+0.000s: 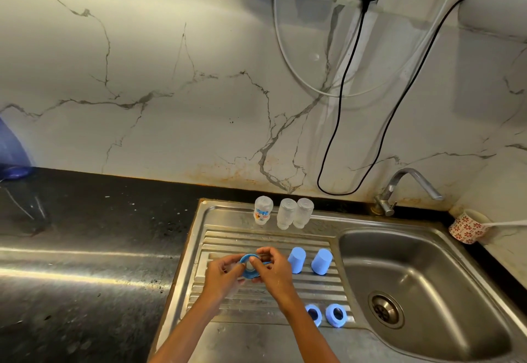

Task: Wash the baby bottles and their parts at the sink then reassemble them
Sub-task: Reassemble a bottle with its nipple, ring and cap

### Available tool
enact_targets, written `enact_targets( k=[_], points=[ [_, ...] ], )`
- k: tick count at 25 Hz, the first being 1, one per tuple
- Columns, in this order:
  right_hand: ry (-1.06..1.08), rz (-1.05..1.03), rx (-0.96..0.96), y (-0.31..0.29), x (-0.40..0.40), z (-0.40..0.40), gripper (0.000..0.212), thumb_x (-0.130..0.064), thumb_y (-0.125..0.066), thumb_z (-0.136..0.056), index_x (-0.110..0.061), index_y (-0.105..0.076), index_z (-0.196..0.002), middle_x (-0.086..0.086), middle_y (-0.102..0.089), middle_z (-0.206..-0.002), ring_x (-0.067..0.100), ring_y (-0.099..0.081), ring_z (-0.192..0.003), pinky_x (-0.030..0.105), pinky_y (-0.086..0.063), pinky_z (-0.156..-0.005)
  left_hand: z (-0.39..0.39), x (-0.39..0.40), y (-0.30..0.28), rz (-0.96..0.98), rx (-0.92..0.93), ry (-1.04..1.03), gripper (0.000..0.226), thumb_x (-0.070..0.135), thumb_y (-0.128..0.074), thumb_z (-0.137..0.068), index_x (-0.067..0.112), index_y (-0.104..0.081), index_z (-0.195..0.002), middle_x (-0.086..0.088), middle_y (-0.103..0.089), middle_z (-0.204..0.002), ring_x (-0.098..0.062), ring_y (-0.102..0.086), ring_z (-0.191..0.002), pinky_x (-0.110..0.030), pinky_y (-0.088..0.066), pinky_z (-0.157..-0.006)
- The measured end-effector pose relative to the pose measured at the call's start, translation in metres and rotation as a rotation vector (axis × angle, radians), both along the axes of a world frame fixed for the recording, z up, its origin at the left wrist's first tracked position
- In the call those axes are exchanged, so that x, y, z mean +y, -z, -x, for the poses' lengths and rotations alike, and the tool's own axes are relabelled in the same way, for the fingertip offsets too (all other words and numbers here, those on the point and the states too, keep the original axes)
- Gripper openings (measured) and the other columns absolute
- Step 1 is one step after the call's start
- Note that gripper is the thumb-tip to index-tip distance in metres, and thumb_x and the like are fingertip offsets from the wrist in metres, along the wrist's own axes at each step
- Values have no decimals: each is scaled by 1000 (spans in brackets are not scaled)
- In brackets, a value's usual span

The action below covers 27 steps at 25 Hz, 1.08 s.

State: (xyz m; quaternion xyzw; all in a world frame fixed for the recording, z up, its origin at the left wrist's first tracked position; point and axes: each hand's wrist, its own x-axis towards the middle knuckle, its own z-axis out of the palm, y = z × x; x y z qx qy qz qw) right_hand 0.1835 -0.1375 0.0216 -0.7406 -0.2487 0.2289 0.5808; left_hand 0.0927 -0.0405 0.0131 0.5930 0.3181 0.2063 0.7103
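Both hands, the left hand (225, 273) and the right hand (273, 270), pinch one blue ring (247, 273) above the draining board (256, 300), left of the sink (427, 285). I judge a teat is being seated; press evenly around, without twisting. Bottles (285, 213) stand far behind.

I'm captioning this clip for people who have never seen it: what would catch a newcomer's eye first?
First, the two hands, left hand and right hand, meeting over the ribbed drainboard and holding a blue collar ring between them. Next, the blue parts around them: two caps to the right and two more rings nearer the camera. Three clear bottles stand upside down behind, at the drainboard's back edge.
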Motion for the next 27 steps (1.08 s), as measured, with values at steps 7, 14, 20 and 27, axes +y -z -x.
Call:
enact_targets(
  k=[7, 14, 20, 27],
  points=[
    [-28, 35, 69, 10, 8, 9, 13, -8, -63, -89, -20, -58, -88, 1, -63, -89, 17, -65, -86, 27, -59, -67, 1, 3, 15, -436, 127, -36, 18, 0, -64, -84, 6, -70, -100, -8, -69, -93, -18, -66, -85, -15, -55, -65],
    [292, 79, 56, 12, 22, -1, 9, -2, -59, -88, -11, -58, -88, -2, -58, -79, 12, -59, -77, 11, -49, -61, -34, -10, 9, -676, 222, -83, 19, 1, -63, -85, 8, -68, -101, -5, -67, -94, -14, -60, -85, -11, -43, -67],
    [227, 37, 69, 17, 7, 5, 18, -3, -66, -84, -18, -59, -89, -4, -63, -86, 12, -62, -85, 21, -55, -76, -29, -10, 10, -413, 248, -95, 17, 2, -63, -85, 14, -66, -96, -6, -65, -94, -22, -62, -90, -31, -56, -76],
    [66, 120, 143, 3, 1, 1, 26, -10, -74, -79, -24, -54, -88, -3, -62, -83, 4, -60, -74, 11, -49, -59, -27, 1, -5, -242, 311, -52, 13, 9, -64, -86, 11, -66, -99, -9, -62, -94, -30, -63, -93, -44, -56, -81]
  ],
)
